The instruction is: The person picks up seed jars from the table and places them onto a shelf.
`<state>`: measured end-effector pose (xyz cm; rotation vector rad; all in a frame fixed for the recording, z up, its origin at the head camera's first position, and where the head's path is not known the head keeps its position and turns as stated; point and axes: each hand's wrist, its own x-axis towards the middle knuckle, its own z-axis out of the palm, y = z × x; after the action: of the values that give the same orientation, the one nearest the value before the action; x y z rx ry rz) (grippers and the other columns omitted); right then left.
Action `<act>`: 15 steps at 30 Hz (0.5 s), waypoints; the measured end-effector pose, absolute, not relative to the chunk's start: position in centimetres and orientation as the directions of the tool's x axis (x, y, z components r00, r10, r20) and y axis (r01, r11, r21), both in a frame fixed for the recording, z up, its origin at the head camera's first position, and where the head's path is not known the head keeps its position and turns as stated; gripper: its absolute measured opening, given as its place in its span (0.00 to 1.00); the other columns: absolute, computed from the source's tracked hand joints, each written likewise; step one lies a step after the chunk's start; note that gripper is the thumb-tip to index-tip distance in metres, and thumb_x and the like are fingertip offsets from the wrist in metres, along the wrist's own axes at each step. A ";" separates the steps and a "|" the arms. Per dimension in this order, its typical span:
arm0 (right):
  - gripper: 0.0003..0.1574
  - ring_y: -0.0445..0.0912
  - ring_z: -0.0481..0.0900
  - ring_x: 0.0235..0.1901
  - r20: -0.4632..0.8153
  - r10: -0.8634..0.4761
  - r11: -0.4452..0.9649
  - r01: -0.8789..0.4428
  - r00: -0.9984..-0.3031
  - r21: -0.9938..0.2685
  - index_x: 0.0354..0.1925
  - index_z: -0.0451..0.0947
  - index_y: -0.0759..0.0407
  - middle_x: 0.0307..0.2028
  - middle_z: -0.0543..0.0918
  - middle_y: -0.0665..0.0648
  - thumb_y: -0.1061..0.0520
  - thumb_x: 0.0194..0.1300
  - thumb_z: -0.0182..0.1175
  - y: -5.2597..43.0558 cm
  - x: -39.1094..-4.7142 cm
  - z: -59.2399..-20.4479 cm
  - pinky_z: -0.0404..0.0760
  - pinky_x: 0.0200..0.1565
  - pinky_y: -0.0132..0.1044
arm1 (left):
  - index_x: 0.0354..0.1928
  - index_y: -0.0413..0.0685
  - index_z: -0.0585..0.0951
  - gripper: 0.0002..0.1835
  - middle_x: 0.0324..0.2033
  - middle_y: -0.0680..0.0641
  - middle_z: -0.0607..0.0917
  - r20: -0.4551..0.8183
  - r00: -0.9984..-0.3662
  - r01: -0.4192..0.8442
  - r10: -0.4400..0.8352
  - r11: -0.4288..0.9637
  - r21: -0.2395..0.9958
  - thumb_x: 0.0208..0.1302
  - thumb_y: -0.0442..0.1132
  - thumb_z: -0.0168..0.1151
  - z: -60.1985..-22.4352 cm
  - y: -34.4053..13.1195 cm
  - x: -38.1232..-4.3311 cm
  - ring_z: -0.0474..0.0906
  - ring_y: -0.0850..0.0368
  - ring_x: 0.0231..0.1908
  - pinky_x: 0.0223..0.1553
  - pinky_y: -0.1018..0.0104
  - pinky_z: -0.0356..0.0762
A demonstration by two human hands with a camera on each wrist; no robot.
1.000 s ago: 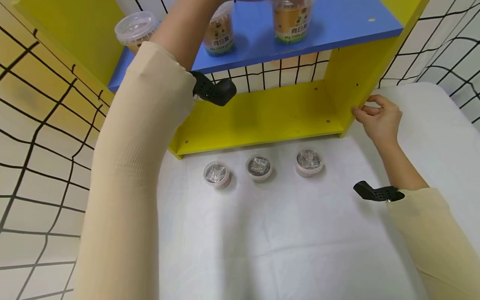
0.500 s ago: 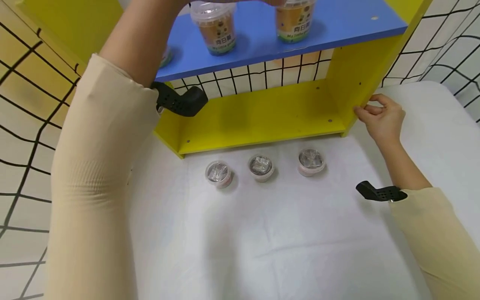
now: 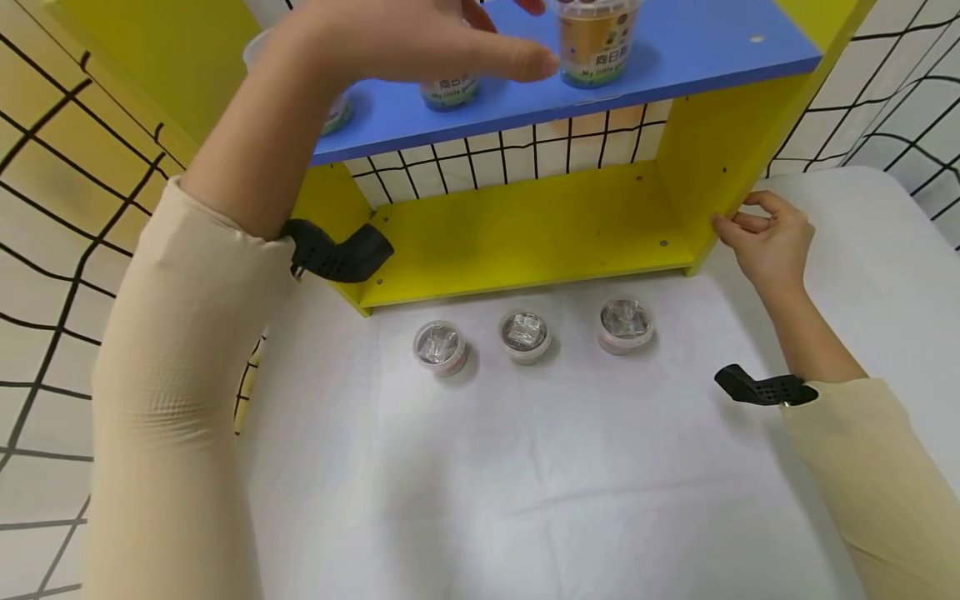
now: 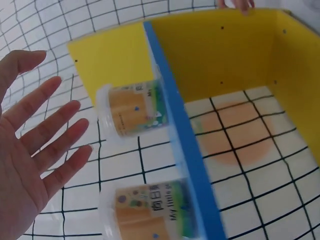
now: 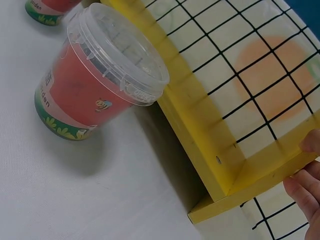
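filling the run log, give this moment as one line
left hand: fingers spread, holding nothing, near orange cups on blue shelf | right hand: pinches yellow side panel | three cups: upright on white table

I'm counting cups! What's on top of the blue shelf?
I see three cups standing on the blue shelf. The left hand and forearm cover much of two, so anything more behind them can't be seen.
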<state>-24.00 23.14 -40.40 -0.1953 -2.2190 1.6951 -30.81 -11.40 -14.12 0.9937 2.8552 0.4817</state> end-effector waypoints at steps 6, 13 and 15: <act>0.13 0.22 0.77 0.22 0.182 0.291 0.291 -0.094 -0.939 -0.952 0.35 0.75 0.44 0.19 0.76 0.25 0.62 0.55 0.64 23.1 -24.2 -40.4 0.73 0.27 0.15 | 0.59 0.55 0.74 0.25 0.57 0.57 0.74 0.219 -0.542 0.831 0.811 0.479 0.285 0.58 0.49 0.61 -14.2 -13.5 -22.6 0.68 0.64 0.54 0.54 0.68 0.69; 0.15 0.23 0.77 0.22 0.167 0.278 0.268 -0.090 -0.946 -0.959 0.32 0.75 0.42 0.19 0.77 0.26 0.63 0.54 0.64 22.6 -24.7 -40.7 0.73 0.25 0.15 | 0.58 0.46 0.74 0.24 0.57 0.51 0.76 0.205 -0.574 0.784 0.792 0.460 0.417 0.59 0.42 0.62 -18.9 -16.1 -20.1 0.69 0.62 0.56 0.51 0.64 0.71; 0.14 0.22 0.76 0.21 0.178 0.271 0.284 -0.098 -0.946 -0.954 0.33 0.75 0.42 0.19 0.77 0.26 0.63 0.54 0.64 22.5 -24.9 -40.7 0.73 0.25 0.15 | 0.59 0.48 0.74 0.25 0.57 0.52 0.76 0.195 -0.610 0.754 0.768 0.486 0.443 0.58 0.42 0.62 -20.9 -16.8 -19.7 0.70 0.61 0.55 0.51 0.62 0.71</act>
<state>-24.94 22.55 -40.74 -0.1573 -2.2524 1.7077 -19.66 -16.84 -20.94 1.3743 2.6822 0.7763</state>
